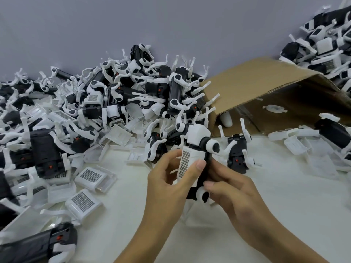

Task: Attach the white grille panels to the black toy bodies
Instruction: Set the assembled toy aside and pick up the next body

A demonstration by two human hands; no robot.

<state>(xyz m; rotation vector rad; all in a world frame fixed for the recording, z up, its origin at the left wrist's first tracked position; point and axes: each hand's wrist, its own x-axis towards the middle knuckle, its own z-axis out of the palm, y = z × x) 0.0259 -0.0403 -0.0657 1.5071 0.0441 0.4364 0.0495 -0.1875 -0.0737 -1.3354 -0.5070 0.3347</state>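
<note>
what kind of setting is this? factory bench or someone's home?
Likely a small toy assembly workstation. A big pile of identical black toy bodies sits beside loose white grille panels, a tipped cardboard box spills more parts, and both hands fit a panel to one toy.
</note>
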